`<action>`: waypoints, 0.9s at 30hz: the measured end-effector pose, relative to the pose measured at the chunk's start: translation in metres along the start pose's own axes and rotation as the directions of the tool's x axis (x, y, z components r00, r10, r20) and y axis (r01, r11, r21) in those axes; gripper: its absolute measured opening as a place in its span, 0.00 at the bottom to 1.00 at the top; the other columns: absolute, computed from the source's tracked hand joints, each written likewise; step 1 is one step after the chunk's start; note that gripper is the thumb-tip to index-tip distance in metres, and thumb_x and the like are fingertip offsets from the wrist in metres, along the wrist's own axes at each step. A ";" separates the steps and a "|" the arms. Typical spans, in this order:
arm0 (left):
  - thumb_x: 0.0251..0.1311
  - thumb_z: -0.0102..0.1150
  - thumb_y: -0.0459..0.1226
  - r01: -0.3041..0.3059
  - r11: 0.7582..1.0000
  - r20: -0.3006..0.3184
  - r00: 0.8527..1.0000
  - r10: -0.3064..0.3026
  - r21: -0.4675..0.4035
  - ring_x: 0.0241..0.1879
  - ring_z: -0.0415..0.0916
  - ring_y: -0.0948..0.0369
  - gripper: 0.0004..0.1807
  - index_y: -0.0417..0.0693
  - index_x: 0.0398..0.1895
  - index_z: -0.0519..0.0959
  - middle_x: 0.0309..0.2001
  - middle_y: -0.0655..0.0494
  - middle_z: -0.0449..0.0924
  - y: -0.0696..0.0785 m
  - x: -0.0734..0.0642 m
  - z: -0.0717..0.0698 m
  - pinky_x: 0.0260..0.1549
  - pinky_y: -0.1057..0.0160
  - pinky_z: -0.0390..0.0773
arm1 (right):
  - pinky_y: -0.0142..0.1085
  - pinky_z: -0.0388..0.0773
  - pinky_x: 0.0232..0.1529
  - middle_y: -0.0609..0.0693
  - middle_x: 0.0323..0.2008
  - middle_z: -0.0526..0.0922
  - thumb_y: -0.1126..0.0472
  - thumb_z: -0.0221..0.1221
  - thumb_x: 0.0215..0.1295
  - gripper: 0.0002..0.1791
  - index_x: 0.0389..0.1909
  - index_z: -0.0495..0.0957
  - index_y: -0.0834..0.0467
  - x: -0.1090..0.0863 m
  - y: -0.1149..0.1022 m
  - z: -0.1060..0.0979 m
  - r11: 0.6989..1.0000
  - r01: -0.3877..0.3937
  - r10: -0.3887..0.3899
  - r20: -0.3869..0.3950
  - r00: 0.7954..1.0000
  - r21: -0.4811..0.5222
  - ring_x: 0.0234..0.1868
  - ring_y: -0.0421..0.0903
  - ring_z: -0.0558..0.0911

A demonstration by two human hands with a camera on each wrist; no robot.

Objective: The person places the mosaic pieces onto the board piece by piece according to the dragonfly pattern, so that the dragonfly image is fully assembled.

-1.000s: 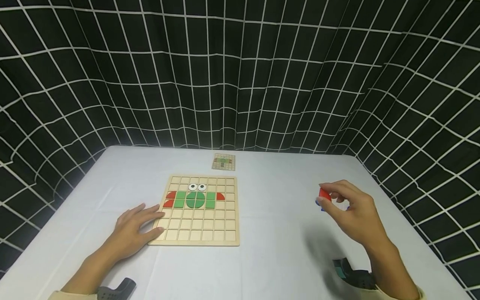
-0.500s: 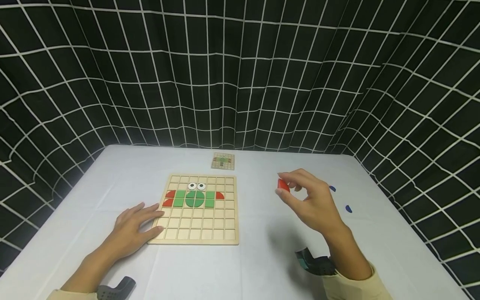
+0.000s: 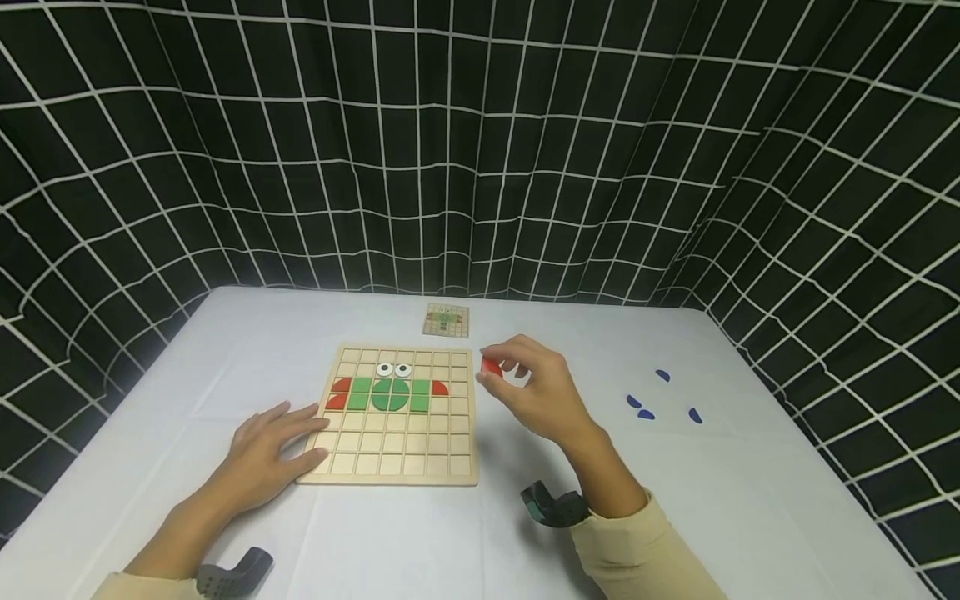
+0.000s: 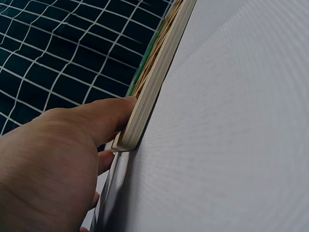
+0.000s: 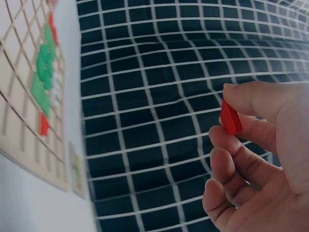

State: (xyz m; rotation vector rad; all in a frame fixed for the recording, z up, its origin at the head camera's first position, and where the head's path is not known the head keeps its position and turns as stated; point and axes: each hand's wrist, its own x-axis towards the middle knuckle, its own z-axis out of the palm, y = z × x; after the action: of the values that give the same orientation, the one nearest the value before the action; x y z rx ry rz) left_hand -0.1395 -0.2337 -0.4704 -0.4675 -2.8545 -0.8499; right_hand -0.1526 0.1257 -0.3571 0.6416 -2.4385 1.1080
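Observation:
A wooden grid board [image 3: 390,467] lies on the white table, bearing a face of flat pieces: two white eye pieces [image 3: 393,369], a green circle [image 3: 390,394] made of quarters, green squares [image 3: 420,396] to its sides, and red quarter-circles [image 3: 439,388]. My left hand [image 3: 262,454] rests at the board's left edge, fingers spread, thumb and fingertips on its frame; the left wrist view shows the thumb on the corner. Above the table by the board's right edge, my right hand [image 3: 536,383] pinches a red quarter-circle piece [image 5: 231,118] between thumb and fingers.
Several blue half-round pieces [image 3: 663,375] lie scattered on the right of the table. A small pattern card [image 3: 446,320] with a similar face lies behind the board. A black cloth with a white grid [image 3: 405,150] stands around the table's back and sides.
My right hand has carried the red quarter-circle piece leftward from the right side of the table to the board's right edge, uncovering the blue pieces. My left hand has stayed in place.

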 end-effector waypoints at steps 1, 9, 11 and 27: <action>0.57 0.63 0.52 -0.002 1.000 0.000 1.000 0.002 0.000 0.68 0.53 0.38 0.25 0.53 0.56 0.78 0.65 0.45 0.70 0.000 0.000 0.000 0.63 0.32 0.44 | 0.41 0.78 0.36 0.44 0.32 0.82 0.62 0.68 0.55 0.12 0.42 0.84 0.57 0.001 0.002 0.005 1.000 -0.009 0.009 0.003 1.000 0.010 0.36 0.47 0.78; 0.57 0.63 0.53 0.009 1.000 0.006 1.000 -0.009 -0.001 0.68 0.53 0.38 0.25 0.53 0.56 0.78 0.65 0.45 0.70 0.000 0.001 0.000 0.64 0.32 0.44 | 0.38 0.77 0.32 0.45 0.32 0.83 0.63 0.69 0.54 0.11 0.40 0.85 0.58 0.008 0.015 0.046 0.995 -0.093 0.090 0.081 0.993 0.031 0.34 0.45 0.78; 0.57 0.63 0.53 0.011 1.000 0.009 1.000 -0.011 0.000 0.68 0.53 0.38 0.26 0.54 0.56 0.78 0.65 0.45 0.70 0.001 0.001 0.000 0.64 0.32 0.44 | 0.34 0.76 0.32 0.45 0.34 0.84 0.62 0.68 0.55 0.11 0.40 0.85 0.58 0.008 0.018 0.054 0.992 -0.123 0.120 0.107 0.987 0.020 0.35 0.46 0.78; 0.57 0.63 0.53 0.014 1.000 0.006 1.000 -0.014 -0.002 0.69 0.52 0.39 0.25 0.54 0.56 0.78 0.65 0.46 0.70 -0.001 0.000 0.000 0.65 0.33 0.43 | 0.32 0.76 0.36 0.46 0.36 0.82 0.59 0.66 0.58 0.13 0.44 0.84 0.57 0.012 0.037 0.091 0.969 -0.240 0.248 0.275 0.929 -0.064 0.35 0.41 0.77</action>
State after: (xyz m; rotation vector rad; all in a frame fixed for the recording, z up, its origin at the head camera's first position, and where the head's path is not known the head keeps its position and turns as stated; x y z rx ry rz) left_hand -0.1402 -0.2343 -0.4706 -0.4520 -2.8660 -0.8546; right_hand -0.1969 0.0742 -0.4292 0.5267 -2.8375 1.1358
